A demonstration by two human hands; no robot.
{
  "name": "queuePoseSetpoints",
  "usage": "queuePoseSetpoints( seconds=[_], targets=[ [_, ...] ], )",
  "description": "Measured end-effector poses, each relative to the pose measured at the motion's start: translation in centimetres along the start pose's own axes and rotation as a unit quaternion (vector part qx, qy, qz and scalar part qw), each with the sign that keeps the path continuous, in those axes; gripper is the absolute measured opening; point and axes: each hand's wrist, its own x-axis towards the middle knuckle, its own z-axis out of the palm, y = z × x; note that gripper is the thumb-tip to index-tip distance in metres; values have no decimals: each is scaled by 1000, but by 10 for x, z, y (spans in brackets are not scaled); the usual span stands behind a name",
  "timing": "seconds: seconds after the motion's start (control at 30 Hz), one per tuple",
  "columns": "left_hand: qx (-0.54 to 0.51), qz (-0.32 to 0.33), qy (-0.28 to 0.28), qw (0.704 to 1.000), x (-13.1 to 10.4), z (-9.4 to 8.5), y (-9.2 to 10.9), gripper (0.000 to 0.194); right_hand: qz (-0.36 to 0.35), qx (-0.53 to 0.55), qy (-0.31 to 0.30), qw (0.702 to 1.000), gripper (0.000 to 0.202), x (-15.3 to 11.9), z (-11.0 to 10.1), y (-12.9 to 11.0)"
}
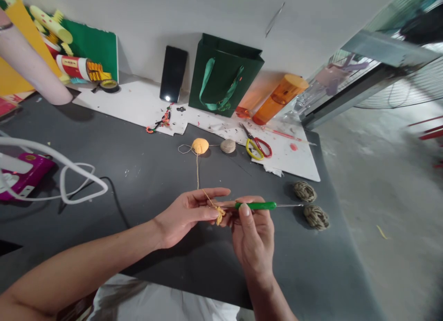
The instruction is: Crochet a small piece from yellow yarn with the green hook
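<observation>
Pinched between the thumb and fingers of my left hand (183, 217) is a small yellow crochet piece (220, 215). My right hand (254, 238) grips a crochet hook (258, 205) by its green handle; one metal end reaches the yellow piece, the other points right. Yellow yarn (197, 171) runs from a yellow yarn ball (200, 146) down to my left hand, over its raised index finger. Whether the hook tip sits inside a loop is too small to tell.
A beige yarn ball (227, 146) and scissors (258, 145) lie beyond my hands. Two grey-green yarn bundles (316, 217) rest near the right edge. A phone (173, 74), a green paper bag (224, 76) and an orange bottle (279, 99) stand behind. White cable (83, 173) loops at left.
</observation>
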Motion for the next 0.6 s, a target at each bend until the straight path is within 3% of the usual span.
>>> queuePoseSetpoints(
  seconds=[0.6],
  targets=[
    [-1,-3,15,1000,1,-1,-1,38,6,-15,8,1000,17,1,-1,3]
  ],
)
